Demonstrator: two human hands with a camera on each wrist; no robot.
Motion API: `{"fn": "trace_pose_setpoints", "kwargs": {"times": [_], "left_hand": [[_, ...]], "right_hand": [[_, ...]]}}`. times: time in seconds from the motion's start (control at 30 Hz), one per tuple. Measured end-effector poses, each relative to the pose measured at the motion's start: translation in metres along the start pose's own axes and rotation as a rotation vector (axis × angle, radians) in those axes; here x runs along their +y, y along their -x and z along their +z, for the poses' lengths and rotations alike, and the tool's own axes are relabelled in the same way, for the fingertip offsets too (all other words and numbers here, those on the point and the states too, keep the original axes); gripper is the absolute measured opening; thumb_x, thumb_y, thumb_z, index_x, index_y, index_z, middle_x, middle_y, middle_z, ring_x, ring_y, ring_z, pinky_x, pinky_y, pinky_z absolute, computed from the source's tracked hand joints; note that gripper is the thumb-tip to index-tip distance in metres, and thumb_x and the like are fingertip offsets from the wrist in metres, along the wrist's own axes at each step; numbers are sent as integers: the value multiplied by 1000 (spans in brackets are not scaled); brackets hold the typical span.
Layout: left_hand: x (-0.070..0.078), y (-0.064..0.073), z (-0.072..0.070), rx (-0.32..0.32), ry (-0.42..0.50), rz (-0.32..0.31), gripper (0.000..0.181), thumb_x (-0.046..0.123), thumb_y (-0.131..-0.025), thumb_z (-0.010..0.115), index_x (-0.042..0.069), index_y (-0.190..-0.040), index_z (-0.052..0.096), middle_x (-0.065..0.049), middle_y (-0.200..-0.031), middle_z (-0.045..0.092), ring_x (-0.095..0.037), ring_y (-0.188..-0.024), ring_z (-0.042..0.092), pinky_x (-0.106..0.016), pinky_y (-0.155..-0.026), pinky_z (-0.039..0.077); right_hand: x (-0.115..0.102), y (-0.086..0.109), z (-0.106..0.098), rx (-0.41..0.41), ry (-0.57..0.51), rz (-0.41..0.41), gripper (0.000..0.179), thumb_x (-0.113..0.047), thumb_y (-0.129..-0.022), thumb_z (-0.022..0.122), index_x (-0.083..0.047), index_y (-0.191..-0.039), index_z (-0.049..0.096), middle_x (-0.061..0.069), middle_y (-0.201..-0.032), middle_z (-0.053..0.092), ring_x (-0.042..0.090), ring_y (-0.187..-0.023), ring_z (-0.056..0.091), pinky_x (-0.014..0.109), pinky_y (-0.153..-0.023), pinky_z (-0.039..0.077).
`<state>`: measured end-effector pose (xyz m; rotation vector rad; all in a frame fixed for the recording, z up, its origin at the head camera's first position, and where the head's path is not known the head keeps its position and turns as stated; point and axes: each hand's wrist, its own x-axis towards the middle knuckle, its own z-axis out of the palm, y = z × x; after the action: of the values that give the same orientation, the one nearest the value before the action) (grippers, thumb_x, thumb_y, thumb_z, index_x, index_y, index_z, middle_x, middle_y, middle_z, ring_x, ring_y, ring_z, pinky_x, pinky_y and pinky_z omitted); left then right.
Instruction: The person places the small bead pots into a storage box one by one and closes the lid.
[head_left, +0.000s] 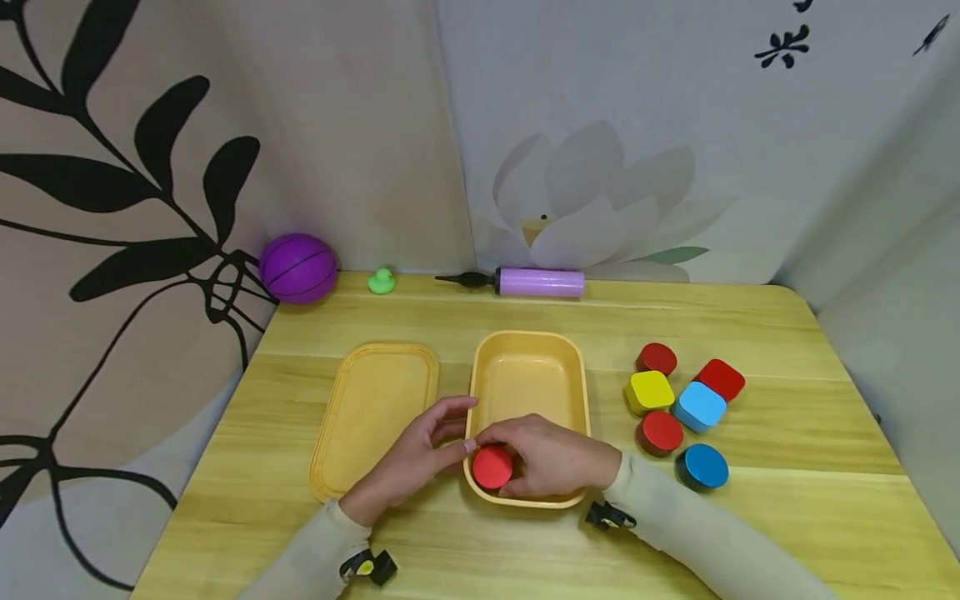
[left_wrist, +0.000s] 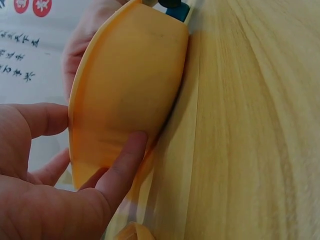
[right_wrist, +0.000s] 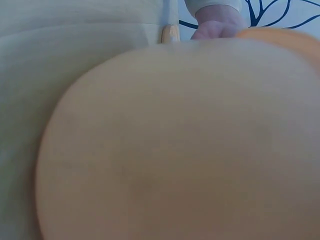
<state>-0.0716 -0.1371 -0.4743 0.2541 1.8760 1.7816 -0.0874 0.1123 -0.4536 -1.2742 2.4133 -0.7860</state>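
Observation:
A yellow plastic box [head_left: 529,383] stands on the wooden table, its inside facing up. At the box's near left corner, my right hand [head_left: 558,454] pinches a red round block [head_left: 492,467] between thumb and fingers, low inside the walls. My left hand [head_left: 420,450] steadies the box from the left, fingers spread and fairly straight. In the left wrist view, fingertips of the left hand [left_wrist: 55,195] touch the rim and outer wall of the box [left_wrist: 130,75]. Blurred skin of the right hand [right_wrist: 175,150] fills most of the right wrist view, hiding the block there.
A flat yellow lid [head_left: 375,417] lies left of the box. To the right sit several loose blocks, among them a yellow one [head_left: 649,392], a light blue one [head_left: 700,406] and a dark blue one [head_left: 702,467]. Along the back are a purple ball [head_left: 298,268], green duck [head_left: 382,281] and purple pump [head_left: 540,282].

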Motion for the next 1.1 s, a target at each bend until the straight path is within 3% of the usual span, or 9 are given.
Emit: {"fn": "trace_pose_setpoints", "kwargs": {"times": [0.27,0.53,0.9,1.1], "left_hand": [[1,0,-1,7,-13,-6,62,17,-102,71,17,-158,44,-15,-160,45,-37,-143,51,-33,-96,61],[0,-2,0,13,-5,-7,61,10,-103,68,17,-158,44,-14,-158,47,-35,-141,53,-37,-97,61],[-2,-2,2,21,18,17,61,10,-101,70,13,-157,45,-19,-156,47,-36,-138,55,-35,-93,62],[-3,-1,2,26,0,29,62,8,-101,70,8,-158,43,-23,-157,46,-42,-140,52,-32,-91,62]], "right_hand": [[1,3,-4,17,-30,-2,57,-27,-86,87,-12,-136,66,-8,-123,71,3,-104,66,23,-96,55],[1,18,-17,56,-246,86,54,-20,-92,84,-5,-140,63,7,-138,69,18,-122,70,29,-100,59],[10,55,-41,353,-314,127,43,-18,-93,84,-15,-133,67,7,-124,75,25,-112,72,32,-93,63],[21,81,-52,508,-272,146,41,-11,-91,84,-16,-129,70,-2,-118,76,26,-106,74,32,-87,64]]}}
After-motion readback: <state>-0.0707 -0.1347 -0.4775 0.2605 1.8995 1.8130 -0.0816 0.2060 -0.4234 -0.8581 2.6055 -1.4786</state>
